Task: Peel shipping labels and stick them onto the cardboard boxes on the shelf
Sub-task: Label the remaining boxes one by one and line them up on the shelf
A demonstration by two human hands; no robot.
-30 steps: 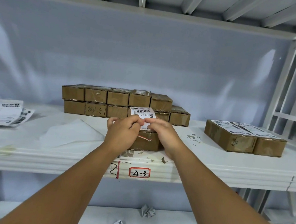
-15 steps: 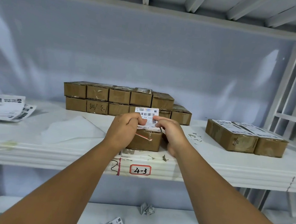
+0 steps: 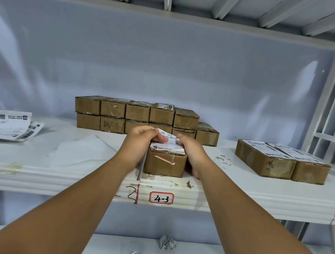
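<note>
Left hand (image 3: 140, 142) pinches the left edge of a shipping label (image 3: 169, 143), and right hand (image 3: 193, 154) pinches its right edge, atop a cardboard box (image 3: 165, 164) at the shelf (image 3: 55, 177) front. Lowered unevenly, the label could stick crooked or crease. Its long axis seems front-to-back, barcode end raised rearward.

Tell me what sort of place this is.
Probably a parcel warehouse: shelf tagged 4-3, stacked cardboard boxes, and a shipping label pinched by the left hand and right hand over a box.
</note>
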